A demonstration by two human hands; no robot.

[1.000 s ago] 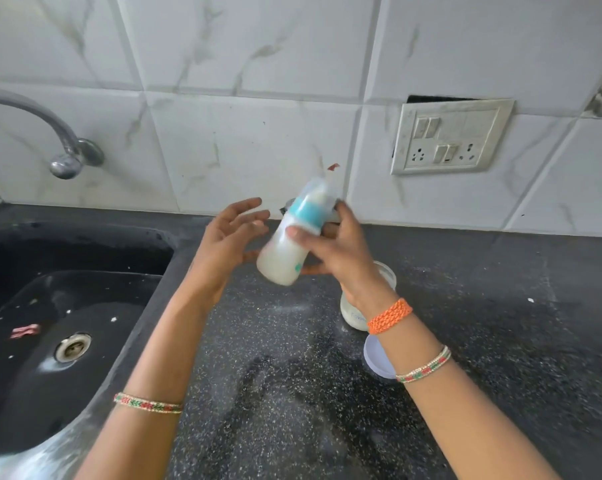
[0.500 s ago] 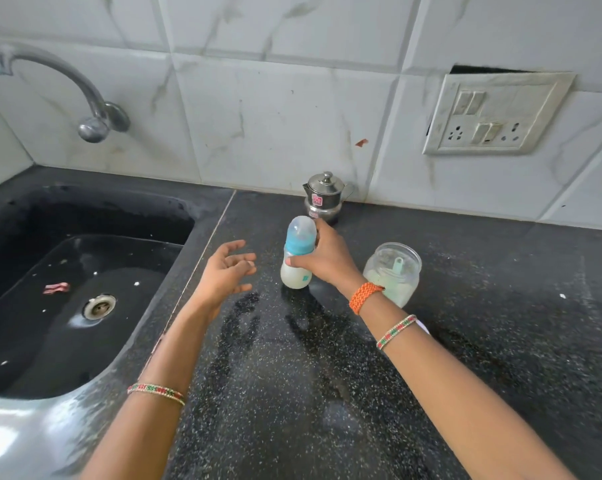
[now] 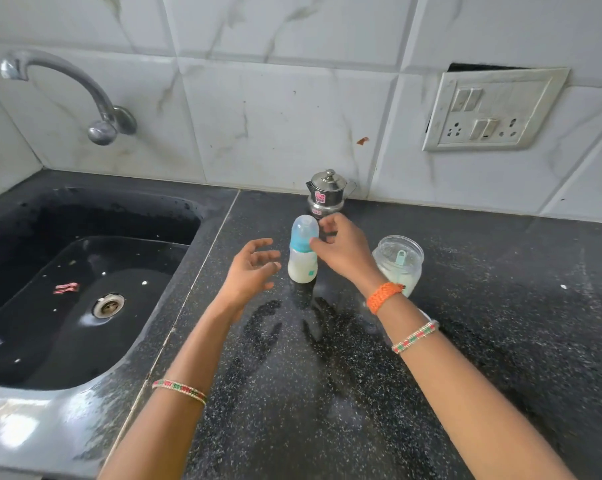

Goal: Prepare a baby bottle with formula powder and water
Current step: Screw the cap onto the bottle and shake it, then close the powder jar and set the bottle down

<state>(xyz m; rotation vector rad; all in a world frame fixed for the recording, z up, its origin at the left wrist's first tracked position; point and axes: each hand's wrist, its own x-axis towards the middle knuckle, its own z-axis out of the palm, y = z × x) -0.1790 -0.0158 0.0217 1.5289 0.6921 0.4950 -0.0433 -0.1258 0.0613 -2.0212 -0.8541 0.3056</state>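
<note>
Bottle (image 3: 303,252) upright on desk (image 3: 327,393), capped, milky fill: mix likely done. Right hand (image 3: 344,252) beside collar, fingers apart, thumb touching, no grip. Left hand (image 3: 249,271) near, fingers spread, empty. Jar (image 3: 401,263) open behind right wrist.

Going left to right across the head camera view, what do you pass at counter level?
Sink drain → left hand → baby bottle → right hand → powder jar.
</note>
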